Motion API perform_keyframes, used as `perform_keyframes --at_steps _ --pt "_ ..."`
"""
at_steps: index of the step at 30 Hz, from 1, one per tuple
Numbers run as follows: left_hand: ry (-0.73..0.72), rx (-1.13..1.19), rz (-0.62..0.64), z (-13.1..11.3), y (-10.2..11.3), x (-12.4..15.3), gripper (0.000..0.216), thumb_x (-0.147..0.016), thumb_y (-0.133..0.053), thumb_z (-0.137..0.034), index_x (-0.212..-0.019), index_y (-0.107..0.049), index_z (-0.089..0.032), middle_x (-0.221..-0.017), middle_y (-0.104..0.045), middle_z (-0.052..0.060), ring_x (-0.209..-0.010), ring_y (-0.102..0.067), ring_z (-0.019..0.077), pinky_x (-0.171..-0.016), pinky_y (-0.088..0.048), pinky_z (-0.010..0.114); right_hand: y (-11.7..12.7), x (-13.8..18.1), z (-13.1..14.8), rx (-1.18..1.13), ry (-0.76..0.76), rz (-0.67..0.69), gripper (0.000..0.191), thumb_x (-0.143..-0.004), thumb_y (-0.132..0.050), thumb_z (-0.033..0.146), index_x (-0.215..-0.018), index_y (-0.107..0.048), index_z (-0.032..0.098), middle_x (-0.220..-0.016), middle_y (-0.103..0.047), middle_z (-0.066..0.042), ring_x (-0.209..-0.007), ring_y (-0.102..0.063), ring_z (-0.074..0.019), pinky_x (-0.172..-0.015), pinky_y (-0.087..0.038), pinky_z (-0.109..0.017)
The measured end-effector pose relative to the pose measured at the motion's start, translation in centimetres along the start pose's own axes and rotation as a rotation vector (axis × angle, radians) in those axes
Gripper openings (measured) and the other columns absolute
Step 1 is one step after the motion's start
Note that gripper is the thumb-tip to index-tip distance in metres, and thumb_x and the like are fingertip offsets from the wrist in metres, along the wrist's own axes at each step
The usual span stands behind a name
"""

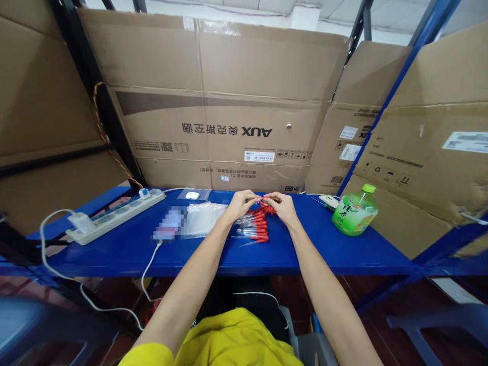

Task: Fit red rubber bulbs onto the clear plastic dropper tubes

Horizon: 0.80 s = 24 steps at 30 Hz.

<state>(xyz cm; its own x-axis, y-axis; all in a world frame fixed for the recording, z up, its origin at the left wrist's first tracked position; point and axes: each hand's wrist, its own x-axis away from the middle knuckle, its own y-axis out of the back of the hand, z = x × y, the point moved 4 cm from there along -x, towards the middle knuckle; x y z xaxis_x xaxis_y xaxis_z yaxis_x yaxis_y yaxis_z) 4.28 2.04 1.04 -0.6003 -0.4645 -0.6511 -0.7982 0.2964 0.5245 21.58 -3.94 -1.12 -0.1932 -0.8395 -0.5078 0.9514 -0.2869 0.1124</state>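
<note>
My left hand point(242, 204) and my right hand point(282, 207) meet over the far middle of the blue table, thumbs and forefingers pinched together. Between their fingertips shows a small red piece, seemingly the rubber bulb of a dropper; the fingers hide most of it. Just below the hands lies a row of droppers point(260, 230) with clear thin tubes pointing left and red bulbs on the right. More loose red bulbs point(269, 209) are heaped beside my right fingers. Left of the row, clear plastic bags point(204, 219) lie flat, close to my left forearm.
A phone point(170, 223) with a charging cable lies left of the bags. Farther left is a white power strip point(118, 213). A white earbud case point(192, 195) sits at the back. On the right stands a green drink bottle point(355, 211). Cardboard walls point(229, 101) enclose the table.
</note>
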Motion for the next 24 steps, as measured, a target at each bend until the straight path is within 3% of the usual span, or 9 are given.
perform_keyframes --at_steps 16,20,24 --pt "-0.022 -0.046 -0.03 0.1 -0.1 0.0 0.028 -0.093 -0.063 -0.04 -0.1 -0.08 -0.019 -0.088 -0.073 0.008 -0.074 -0.061 0.0157 -0.072 -0.045 0.028 -0.2 0.1 0.4 0.067 0.069 0.027 0.031 -0.076 -0.078 0.048 -0.088 -0.075 0.019 -0.082 -0.078 -0.007 -0.075 -0.075 -0.0259 -0.077 -0.061 -0.039" --pt "0.069 0.024 -0.193 0.3 -0.1 -0.1 0.032 -0.089 -0.067 -0.047 -0.1 -0.079 -0.018 -0.088 -0.072 0.007 -0.074 -0.06 0.0164 -0.072 -0.046 0.029 0.2 0.1 0.9 0.096 0.107 -0.094 0.03 -0.078 -0.076 0.048 -0.09 -0.075 0.02 -0.084 -0.078 -0.007 -0.077 -0.074 -0.0249 -0.078 -0.061 -0.037" --pt "0.372 0.524 -0.459 1.9 -0.3 -0.1 0.043 -0.096 -0.053 -0.054 -0.11 -0.069 -0.017 -0.098 -0.071 0.009 -0.07 -0.059 0.0126 -0.064 -0.047 0.026 0.5 0.3 1.7 0.166 0.169 -0.211 0.03 -0.08 -0.073 0.048 -0.093 -0.075 0.021 -0.092 -0.078 -0.007 -0.083 -0.073 -0.0247 -0.081 -0.059 -0.036"
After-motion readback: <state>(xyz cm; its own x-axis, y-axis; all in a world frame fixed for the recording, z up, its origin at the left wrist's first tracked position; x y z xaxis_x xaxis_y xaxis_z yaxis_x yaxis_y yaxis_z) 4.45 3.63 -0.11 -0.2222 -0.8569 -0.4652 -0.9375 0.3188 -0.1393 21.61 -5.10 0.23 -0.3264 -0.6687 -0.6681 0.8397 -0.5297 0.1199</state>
